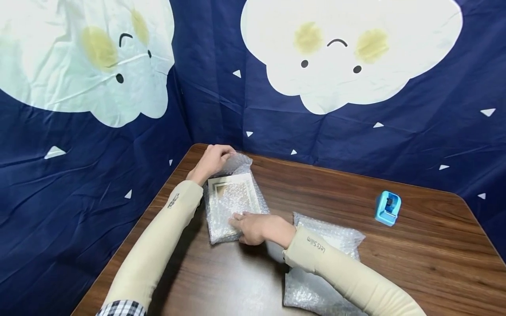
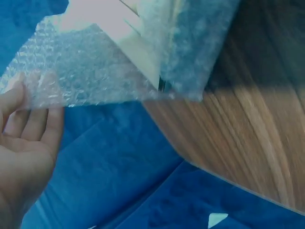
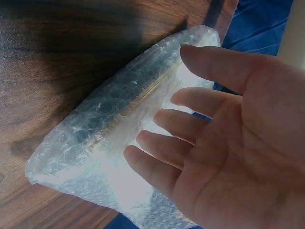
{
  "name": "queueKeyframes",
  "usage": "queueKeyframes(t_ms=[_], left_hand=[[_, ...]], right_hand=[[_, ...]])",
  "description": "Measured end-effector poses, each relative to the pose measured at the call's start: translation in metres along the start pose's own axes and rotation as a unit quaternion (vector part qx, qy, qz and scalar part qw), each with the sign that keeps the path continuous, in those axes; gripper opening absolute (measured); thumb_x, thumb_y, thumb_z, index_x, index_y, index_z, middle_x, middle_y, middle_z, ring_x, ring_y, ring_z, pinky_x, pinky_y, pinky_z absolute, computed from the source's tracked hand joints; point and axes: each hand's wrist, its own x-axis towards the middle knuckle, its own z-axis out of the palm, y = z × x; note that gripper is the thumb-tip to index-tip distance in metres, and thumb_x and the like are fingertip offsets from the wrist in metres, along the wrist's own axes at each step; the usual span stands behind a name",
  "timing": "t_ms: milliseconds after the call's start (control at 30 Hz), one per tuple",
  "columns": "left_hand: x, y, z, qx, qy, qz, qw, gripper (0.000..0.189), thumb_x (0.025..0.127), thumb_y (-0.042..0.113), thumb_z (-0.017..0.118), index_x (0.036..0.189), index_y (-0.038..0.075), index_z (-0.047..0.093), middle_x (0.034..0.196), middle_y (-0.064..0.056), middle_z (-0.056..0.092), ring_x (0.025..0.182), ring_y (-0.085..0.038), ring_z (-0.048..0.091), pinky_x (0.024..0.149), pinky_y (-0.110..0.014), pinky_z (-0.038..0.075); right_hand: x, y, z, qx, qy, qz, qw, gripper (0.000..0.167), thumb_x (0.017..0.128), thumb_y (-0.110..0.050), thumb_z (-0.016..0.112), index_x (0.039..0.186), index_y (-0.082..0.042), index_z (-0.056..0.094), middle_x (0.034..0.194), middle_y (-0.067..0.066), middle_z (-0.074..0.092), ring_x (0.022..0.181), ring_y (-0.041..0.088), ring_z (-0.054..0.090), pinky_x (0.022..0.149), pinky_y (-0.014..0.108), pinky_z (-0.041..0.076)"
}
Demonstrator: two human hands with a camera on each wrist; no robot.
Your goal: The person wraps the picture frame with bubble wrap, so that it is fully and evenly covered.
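Note:
A picture frame (image 1: pixel 234 193) with a pale, gold-toned border lies inside a clear bubble wrap bag (image 1: pixel 216 235) on the table. At the bag's far end, my left hand (image 1: pixel 212 161) pinches the loose flap (image 2: pixel 90 67) between thumb and fingers, lifting it off the wood. The flap stretches past the frame's corner in the left wrist view. My right hand (image 1: pixel 257 227) rests on the near right part of the wrapped frame. Its fingers (image 3: pixel 176 126) are extended over the wrap in the right wrist view.
More bubble wrap (image 1: pixel 308 289) lies on the wooden table (image 1: pixel 427 245), partly under the right forearm. A light blue tape dispenser (image 1: pixel 388 208) stands farther right. Dark blue curtains (image 1: pixel 213 87) with cloud prints hang behind and left of the table.

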Motion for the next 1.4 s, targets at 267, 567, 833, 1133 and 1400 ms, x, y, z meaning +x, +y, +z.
queueKeyframes(t_ms=[267, 567, 833, 1133, 1400], left_hand=[[-0.031, 0.018, 0.001, 0.058, -0.032, 0.051, 0.9965, 0.017, 0.091, 0.009, 0.061, 0.099, 0.012, 0.075, 0.096, -0.004, 0.074, 0.082, -0.021, 0.068, 0.078, -0.040, 0.054], [-0.070, 0.027, 0.029, 0.150, -0.090, 0.120, 0.9772, 0.013, 0.087, 0.003, 0.063, 0.086, 0.012, 0.072, 0.074, -0.002, 0.069, 0.067, -0.018, 0.064, 0.063, -0.038, 0.054], [-0.083, 0.027, 0.045, 0.187, -0.122, 0.107, 0.9689, 0.018, 0.077, -0.005, 0.066, 0.077, 0.013, 0.069, 0.072, -0.003, 0.069, 0.066, -0.019, 0.064, 0.059, -0.036, 0.053], [-0.086, 0.031, 0.051, 0.225, -0.117, 0.110, 0.9610, 0.015, 0.076, -0.002, 0.068, 0.079, 0.013, 0.070, 0.078, -0.008, 0.072, 0.071, -0.025, 0.068, 0.063, -0.036, 0.055], [-0.087, 0.031, 0.049, 0.206, -0.127, 0.101, 0.9651, 0.017, 0.083, 0.002, 0.064, 0.071, 0.014, 0.066, 0.071, -0.004, 0.068, 0.064, -0.020, 0.063, 0.057, -0.035, 0.052]], right_hand=[[-0.001, 0.000, 0.000, 0.005, 0.005, -0.002, 1.0000, 0.064, 0.096, -0.027, 0.056, 0.152, -0.021, 0.027, 0.159, 0.002, 0.023, 0.145, 0.028, 0.025, 0.118, 0.033, 0.023], [-0.001, -0.001, 0.001, 0.001, 0.005, -0.003, 1.0000, 0.063, 0.096, -0.028, 0.055, 0.152, -0.021, 0.027, 0.158, 0.003, 0.024, 0.144, 0.030, 0.025, 0.118, 0.036, 0.023], [0.000, -0.003, 0.001, 0.001, 0.001, -0.001, 1.0000, 0.063, 0.097, -0.029, 0.054, 0.152, -0.021, 0.026, 0.158, 0.004, 0.023, 0.144, 0.030, 0.025, 0.118, 0.038, 0.024], [-0.002, -0.003, 0.001, 0.004, 0.006, 0.001, 1.0000, 0.063, 0.096, -0.029, 0.054, 0.152, -0.019, 0.026, 0.158, 0.004, 0.023, 0.144, 0.031, 0.025, 0.118, 0.038, 0.023], [-0.003, -0.003, 0.005, -0.042, 0.066, -0.016, 0.9968, 0.056, 0.093, -0.028, 0.060, 0.145, -0.022, 0.040, 0.153, 0.004, 0.036, 0.139, 0.025, 0.037, 0.113, 0.036, 0.033]])
